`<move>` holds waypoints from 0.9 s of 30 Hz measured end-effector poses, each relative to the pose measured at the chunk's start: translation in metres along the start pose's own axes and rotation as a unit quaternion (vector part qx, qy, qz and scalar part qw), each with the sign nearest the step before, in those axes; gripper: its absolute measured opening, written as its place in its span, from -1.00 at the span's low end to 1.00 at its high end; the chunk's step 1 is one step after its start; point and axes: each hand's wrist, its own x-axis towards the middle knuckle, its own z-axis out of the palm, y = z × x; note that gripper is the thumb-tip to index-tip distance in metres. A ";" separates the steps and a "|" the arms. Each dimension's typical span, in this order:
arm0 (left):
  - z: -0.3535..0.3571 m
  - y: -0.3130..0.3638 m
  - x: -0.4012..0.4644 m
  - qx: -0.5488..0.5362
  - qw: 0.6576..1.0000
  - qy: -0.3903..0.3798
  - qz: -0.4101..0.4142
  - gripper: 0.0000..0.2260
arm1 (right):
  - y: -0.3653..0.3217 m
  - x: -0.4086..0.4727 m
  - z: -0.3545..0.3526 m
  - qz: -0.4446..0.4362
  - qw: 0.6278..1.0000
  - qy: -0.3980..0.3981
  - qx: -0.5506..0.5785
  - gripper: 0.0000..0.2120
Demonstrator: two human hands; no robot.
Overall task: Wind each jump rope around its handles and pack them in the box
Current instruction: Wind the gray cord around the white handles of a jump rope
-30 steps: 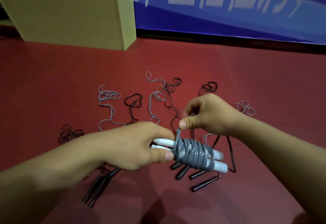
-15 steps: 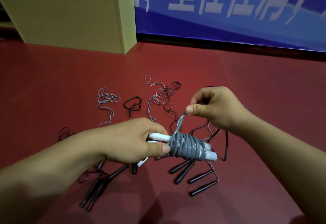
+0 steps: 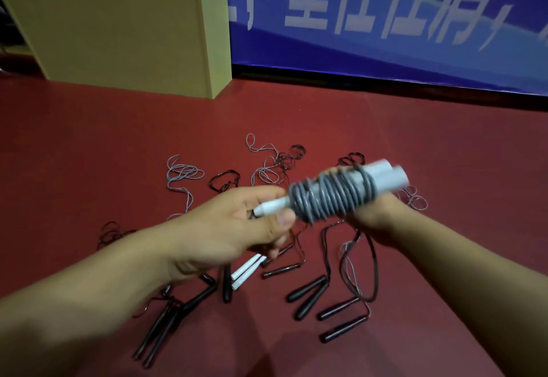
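Two hands on bundle (image 3: 332, 195): left hand (image 3: 237, 228) pinches handle tips, right hand (image 3: 376, 216) cups under coils. Light, springy cord; grip over wraps

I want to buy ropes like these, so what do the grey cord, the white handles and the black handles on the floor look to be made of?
Grey cord: probably PVC or rubber-coated, smooth with a slight sheen, and its coils hold a springy round shape. White handles: likely hard plastic, plain and matte, though blurred. Black handles: plastic or rubber, smooth and faintly glossy; which one is unclear.
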 end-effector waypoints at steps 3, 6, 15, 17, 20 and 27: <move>0.000 0.000 0.004 -0.066 0.990 0.122 -0.022 -0.85 | 0.002 -0.001 0.014 0.022 0.999 -0.029 -0.040 -0.72; -0.005 -0.004 0.007 -0.026 0.980 0.194 -0.047 -0.80 | -0.002 -0.003 0.027 0.009 0.985 -0.090 -0.147 -0.76; -0.019 -0.023 0.014 0.272 0.916 0.281 -0.093 -0.69 | -0.019 -0.010 0.039 -0.021 0.955 -0.161 -0.249 -0.71; -0.021 -0.025 0.015 0.328 0.893 0.288 -0.110 -0.72 | -0.021 -0.010 0.039 -0.012 0.952 -0.158 -0.260 -0.69; -0.021 -0.027 0.017 0.368 0.875 0.290 -0.125 -0.74 | -0.022 -0.011 0.037 0.003 0.949 -0.155 -0.273 -0.66; -0.029 -0.029 0.018 0.402 0.850 0.309 -0.143 -0.72 | -0.021 -0.018 0.031 0.037 0.943 -0.148 -0.295 -0.78</move>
